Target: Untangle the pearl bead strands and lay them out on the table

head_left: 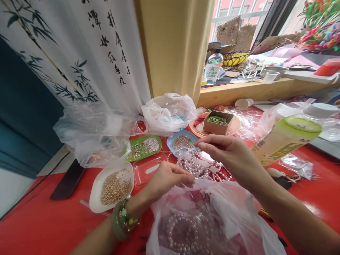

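My left hand (172, 179) is closed above the near plastic bag (239, 209), its fingertips curled together; what they hold is too small to make out. My right hand (223, 150) pinches thumb and forefinger over the blue dish (172, 143), which holds gold beads. Whatever lies in that pinch is too fine to tell. Between and behind my hands is a heap of strung pearly beads (196, 164). More bead strings (183, 230) show through the near bag. At my left hand's far side sit a clear red-looking tray (140, 171) and a green dish (156, 140) of beads.
A white dish (94, 191) of gold beads stands at left, beside a black phone-like slab (69, 180). Plastic bags (170, 109) lie at the back, near a small box (216, 127) of green strands. A large bottle (287, 138) stands close to my right forearm.
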`<move>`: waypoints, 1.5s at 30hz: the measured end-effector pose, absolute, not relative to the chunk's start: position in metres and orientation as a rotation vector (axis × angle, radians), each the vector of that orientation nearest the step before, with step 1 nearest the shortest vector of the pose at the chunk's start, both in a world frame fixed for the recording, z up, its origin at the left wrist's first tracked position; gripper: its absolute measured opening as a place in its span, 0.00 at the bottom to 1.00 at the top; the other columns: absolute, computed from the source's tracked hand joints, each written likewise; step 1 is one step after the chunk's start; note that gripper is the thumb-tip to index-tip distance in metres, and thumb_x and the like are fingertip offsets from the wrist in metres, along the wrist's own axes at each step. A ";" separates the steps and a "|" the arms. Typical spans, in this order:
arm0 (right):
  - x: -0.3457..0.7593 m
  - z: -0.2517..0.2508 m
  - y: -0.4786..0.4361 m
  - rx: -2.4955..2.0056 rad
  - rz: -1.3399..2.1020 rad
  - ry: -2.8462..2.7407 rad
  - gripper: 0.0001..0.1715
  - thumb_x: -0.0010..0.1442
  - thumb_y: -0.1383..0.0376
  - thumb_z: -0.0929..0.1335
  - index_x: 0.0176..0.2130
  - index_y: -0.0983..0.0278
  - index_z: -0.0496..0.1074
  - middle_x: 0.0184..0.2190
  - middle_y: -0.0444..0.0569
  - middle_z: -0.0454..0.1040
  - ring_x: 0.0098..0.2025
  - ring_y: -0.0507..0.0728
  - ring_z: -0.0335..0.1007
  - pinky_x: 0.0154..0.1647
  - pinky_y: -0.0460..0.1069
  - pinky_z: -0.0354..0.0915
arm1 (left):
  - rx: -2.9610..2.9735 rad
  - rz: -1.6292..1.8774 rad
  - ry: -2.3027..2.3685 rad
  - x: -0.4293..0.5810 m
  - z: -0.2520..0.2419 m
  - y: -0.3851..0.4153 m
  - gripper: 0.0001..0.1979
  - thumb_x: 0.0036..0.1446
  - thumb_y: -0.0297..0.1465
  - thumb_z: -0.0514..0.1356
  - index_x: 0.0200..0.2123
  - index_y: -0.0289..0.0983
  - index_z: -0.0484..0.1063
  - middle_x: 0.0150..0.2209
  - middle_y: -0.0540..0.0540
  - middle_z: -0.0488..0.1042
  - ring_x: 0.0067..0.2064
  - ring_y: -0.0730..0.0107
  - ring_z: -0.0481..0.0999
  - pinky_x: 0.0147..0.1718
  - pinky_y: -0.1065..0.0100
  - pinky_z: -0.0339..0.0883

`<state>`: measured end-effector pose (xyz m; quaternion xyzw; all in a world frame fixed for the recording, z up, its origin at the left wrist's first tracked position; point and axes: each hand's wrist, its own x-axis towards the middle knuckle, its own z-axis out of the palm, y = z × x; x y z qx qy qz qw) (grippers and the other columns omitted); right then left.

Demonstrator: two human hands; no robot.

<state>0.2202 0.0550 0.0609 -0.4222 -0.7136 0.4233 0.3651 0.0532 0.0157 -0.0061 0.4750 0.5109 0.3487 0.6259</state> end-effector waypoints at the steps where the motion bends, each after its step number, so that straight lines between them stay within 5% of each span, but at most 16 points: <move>1: 0.220 0.061 0.054 -1.084 1.024 -1.852 0.11 0.54 0.59 0.66 0.28 0.63 0.72 0.19 0.41 0.63 0.20 0.48 0.53 0.18 0.45 0.48 | 1.079 0.799 1.169 0.054 -0.005 0.015 0.10 0.41 0.33 0.65 0.27 0.33 0.78 0.25 0.41 0.78 0.27 0.70 0.74 0.28 0.71 0.65; 11: 0.212 0.047 0.047 -0.894 0.381 -2.080 0.04 0.54 0.69 0.67 0.28 0.64 0.72 0.26 0.46 0.72 0.27 0.51 0.66 0.27 0.46 0.62 | 1.092 0.858 1.152 0.059 0.001 0.009 0.05 0.41 0.30 0.65 0.23 0.34 0.78 0.24 0.45 0.77 0.26 0.72 0.73 0.29 0.70 0.64; 17: 0.216 0.048 0.046 -0.670 0.240 -2.317 0.09 0.59 0.71 0.62 0.39 0.67 0.71 0.30 0.48 0.75 0.30 0.51 0.70 0.29 0.46 0.65 | 1.033 0.932 1.070 0.059 0.000 0.007 0.07 0.39 0.30 0.67 0.26 0.34 0.78 0.26 0.45 0.78 0.28 0.72 0.74 0.30 0.71 0.64; 24: 0.229 0.059 0.051 -0.869 0.316 -2.196 0.16 0.59 0.66 0.62 0.48 0.65 0.66 0.45 0.51 0.73 0.44 0.56 0.70 0.42 0.51 0.65 | 0.987 1.031 0.984 0.058 -0.001 0.009 0.11 0.40 0.28 0.67 0.32 0.35 0.77 0.32 0.45 0.79 0.32 0.71 0.76 0.36 0.68 0.67; 31: 0.236 0.066 0.058 -1.075 0.661 -2.342 0.15 0.59 0.60 0.61 0.34 0.63 0.74 0.28 0.47 0.76 0.28 0.53 0.70 0.27 0.48 0.64 | 0.960 1.039 0.940 0.058 0.001 0.010 0.15 0.41 0.28 0.66 0.37 0.34 0.75 0.36 0.41 0.78 0.38 0.65 0.76 0.40 0.64 0.68; 36: 0.235 0.067 0.055 -1.054 0.791 -2.277 0.17 0.59 0.59 0.61 0.42 0.63 0.73 0.28 0.47 0.76 0.29 0.53 0.71 0.29 0.48 0.65 | 0.995 1.059 0.890 0.056 0.000 0.012 0.21 0.43 0.29 0.66 0.43 0.35 0.72 0.38 0.42 0.77 0.38 0.66 0.76 0.38 0.66 0.67; 45: 0.234 0.057 0.071 -0.915 1.018 -2.329 0.15 0.58 0.58 0.63 0.40 0.61 0.73 0.36 0.48 0.76 0.36 0.54 0.71 0.32 0.48 0.65 | 1.041 1.063 0.844 0.054 0.002 0.013 0.17 0.55 0.38 0.57 0.43 0.33 0.73 0.33 0.41 0.78 0.34 0.66 0.76 0.38 0.65 0.67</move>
